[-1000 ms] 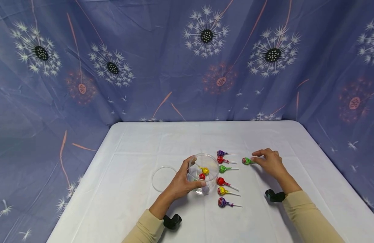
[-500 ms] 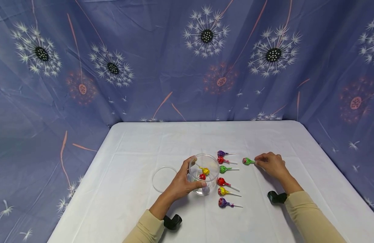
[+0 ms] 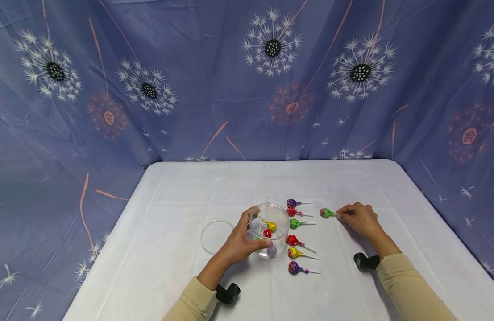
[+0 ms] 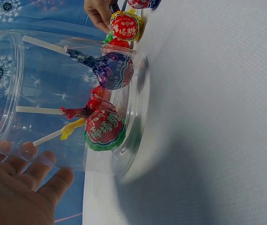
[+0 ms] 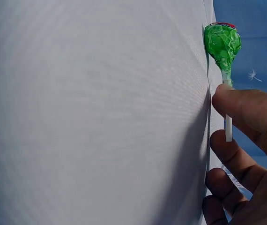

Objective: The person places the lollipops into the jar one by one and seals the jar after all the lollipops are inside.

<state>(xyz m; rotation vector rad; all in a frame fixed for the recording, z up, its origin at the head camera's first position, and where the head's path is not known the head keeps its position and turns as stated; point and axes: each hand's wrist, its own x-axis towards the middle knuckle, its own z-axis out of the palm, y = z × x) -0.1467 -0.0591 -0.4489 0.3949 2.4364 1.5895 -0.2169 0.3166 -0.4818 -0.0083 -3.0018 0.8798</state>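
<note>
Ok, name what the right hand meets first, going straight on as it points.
Past the green lollipop it pinches, the right hand would likely meet the nearest red lollipop, stick first, though its exact height is unclear.

Your left sleeve and right sleeve are long and plain, a light tan cloth with soft creases, each ending in a straight-edged cuff. Close by the left one, on the inner side, juts a black device, bent in outline with blunt, rounded ends; a similar dark device sits by the right. Your left hand and right hand are bare.
</note>
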